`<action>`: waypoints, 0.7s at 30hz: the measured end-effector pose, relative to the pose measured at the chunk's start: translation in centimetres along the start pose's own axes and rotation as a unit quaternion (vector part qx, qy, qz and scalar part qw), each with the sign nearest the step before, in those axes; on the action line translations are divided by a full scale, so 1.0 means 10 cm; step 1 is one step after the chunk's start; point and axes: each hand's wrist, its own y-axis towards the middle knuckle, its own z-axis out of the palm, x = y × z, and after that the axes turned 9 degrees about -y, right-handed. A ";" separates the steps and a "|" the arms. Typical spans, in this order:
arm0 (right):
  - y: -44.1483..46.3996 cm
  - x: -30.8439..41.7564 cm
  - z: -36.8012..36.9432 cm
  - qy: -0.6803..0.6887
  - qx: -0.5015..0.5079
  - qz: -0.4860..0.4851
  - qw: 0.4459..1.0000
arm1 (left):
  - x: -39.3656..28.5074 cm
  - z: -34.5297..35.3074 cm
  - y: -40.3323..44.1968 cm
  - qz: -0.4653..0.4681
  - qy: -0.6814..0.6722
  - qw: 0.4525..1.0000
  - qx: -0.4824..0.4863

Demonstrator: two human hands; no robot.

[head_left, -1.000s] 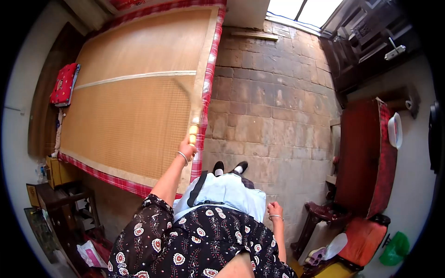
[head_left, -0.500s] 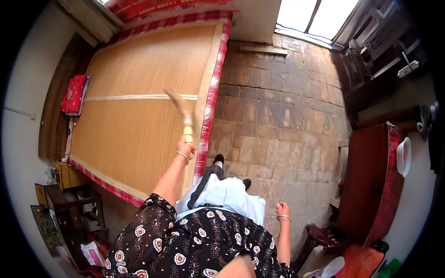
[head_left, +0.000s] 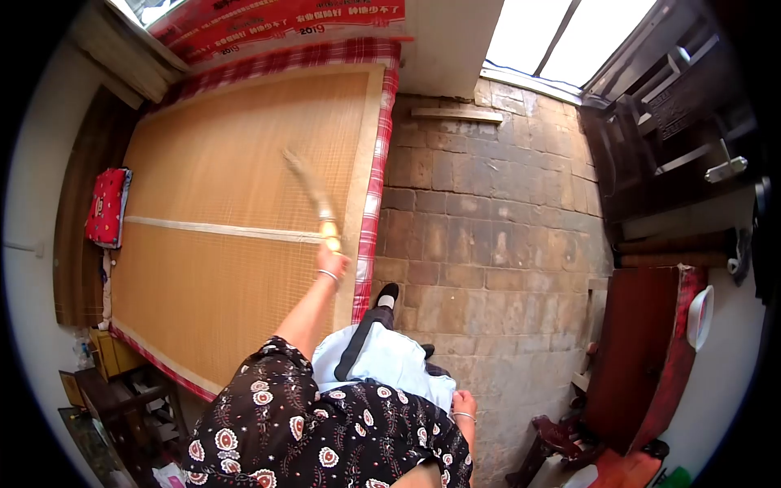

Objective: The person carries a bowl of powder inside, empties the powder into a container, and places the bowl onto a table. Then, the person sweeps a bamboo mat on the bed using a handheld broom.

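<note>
My left hand (head_left: 333,262) is wrapped round the yellow handle of a bed brush (head_left: 327,221). The brush's long bristle end is blurred by motion and reaches over the woven mat (head_left: 203,285) on the bed. Whether the bristles touch the mat, I cannot tell. My right hand (head_left: 464,403) hangs by my hip beside the light blue cloth (head_left: 407,358) at my waist, its fingers curled in and nothing visible in them. Each wrist has a bangle.
Plaid cloth (head_left: 370,244) edges the bed, and a folded red bundle (head_left: 106,207) lies at its left side. A wooden strip (head_left: 455,115) rests on the brick floor (head_left: 504,244) near the doorway. On the right stand a dark red cabinet (head_left: 634,358) and a dark door (head_left: 667,122).
My view has shifted, so the bed and floor sit lower in it. The brush remains in my left hand, over another part of the mat. My right hand has come in closer to my hip.
</note>
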 end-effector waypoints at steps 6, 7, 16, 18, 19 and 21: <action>0.54 0.48 0.17 0.053 0.007 -0.071 0.996 | -0.34 0.87 -0.56 -0.004 0.073 0.965 0.251; 0.66 0.44 0.18 0.044 0.000 -0.078 0.996 | -0.40 0.86 -0.50 0.019 0.066 0.961 0.268; 1.64 -0.26 0.64 0.027 -0.103 -0.052 0.993 | -0.41 -0.24 1.38 0.071 -0.089 0.990 -0.088; 1.80 -0.33 0.92 0.019 -0.101 -0.041 0.994 | -0.17 -0.20 1.75 0.042 -0.136 0.982 -0.127; 1.84 -0.31 1.05 0.021 -0.091 -0.034 0.995 | -0.25 0.08 1.50 0.044 -0.122 0.987 -0.098; 1.86 -0.16 1.25 -0.002 -0.085 -0.053 0.995 | 0.23 0.33 1.61 0.119 0.049 0.992 0.008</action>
